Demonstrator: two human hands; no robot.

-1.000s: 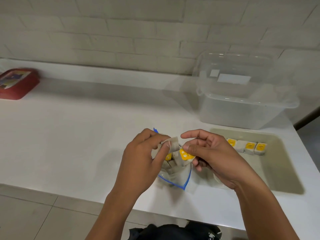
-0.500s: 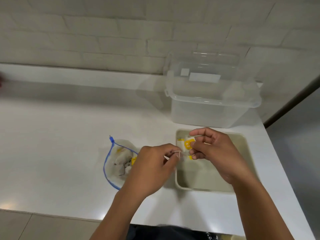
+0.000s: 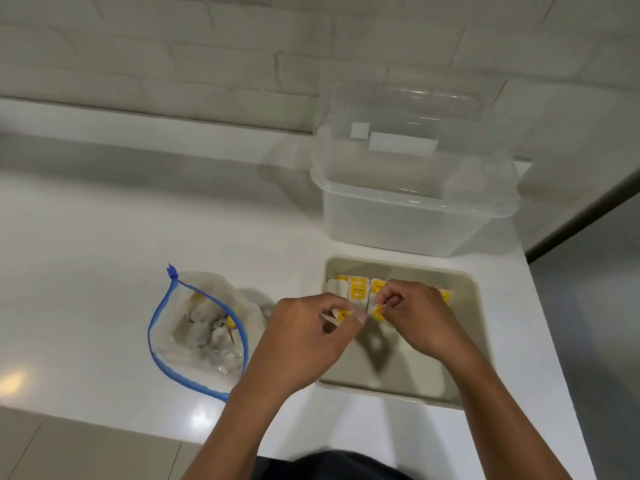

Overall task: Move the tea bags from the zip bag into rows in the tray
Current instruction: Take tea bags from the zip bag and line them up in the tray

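A beige tray (image 3: pixel 476 306) lies on the white counter at the right. A row of tea bags (image 3: pixel 358 289) with yellow tags lines its far side. Over the tray's left part, my left hand (image 3: pixel 304 337) pinches a tea bag (image 3: pixel 341 314) with a yellow tag. My right hand (image 3: pixel 415 317) pinches another yellow-tagged tea bag (image 3: pixel 378 311) right beside it. An open zip bag (image 3: pixel 197 327) with a blue seal lies left of the tray, with several tea bags inside.
A clear plastic tub (image 3: pixel 408 202) stands behind the tray against the white brick wall. The counter's right edge (image 3: pixel 540 306) runs just past the tray, and its front edge is close to my body.
Both hands have moved from above the zip bag to over the tray, each carrying a tea bag. The view has swung right, so the bag now lies to the left.
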